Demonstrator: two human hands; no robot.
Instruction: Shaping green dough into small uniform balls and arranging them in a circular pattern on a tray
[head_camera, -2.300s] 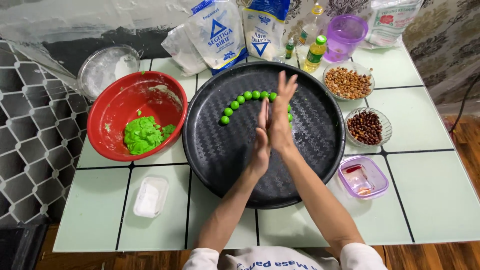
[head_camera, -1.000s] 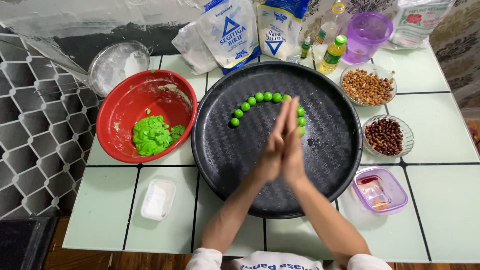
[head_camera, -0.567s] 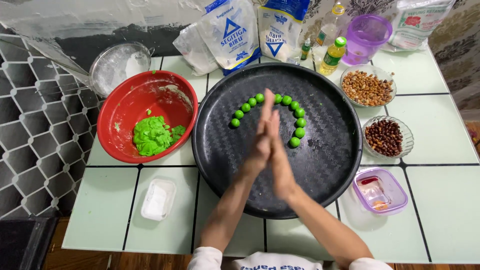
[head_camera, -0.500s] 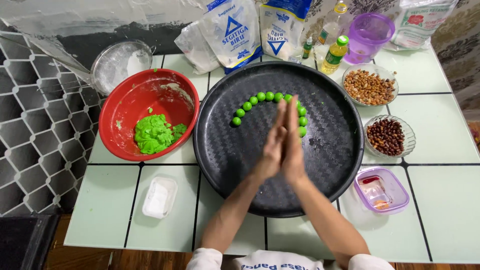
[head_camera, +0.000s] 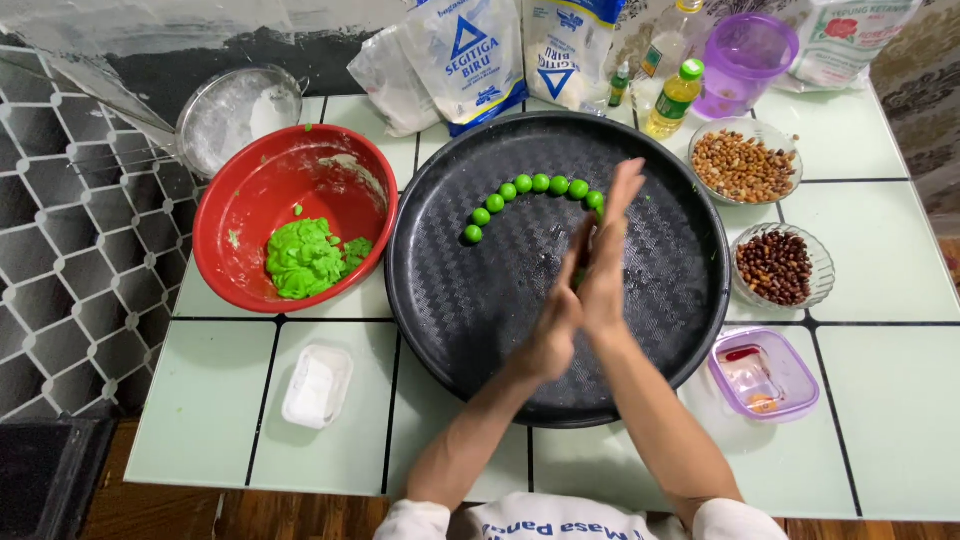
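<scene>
Dough cannot be seen between the palms, which are pressed flat together with fingers straight; whether they hold anything I cannot tell. The left hand sits lower, the right hand reaches further up, both above the round black tray. Just beyond the fingertips an arc of small green balls lies on the tray. To the left, a red bowl holds a lump of green dough. On the right stand two glass bowls of nuts and beans.
</scene>
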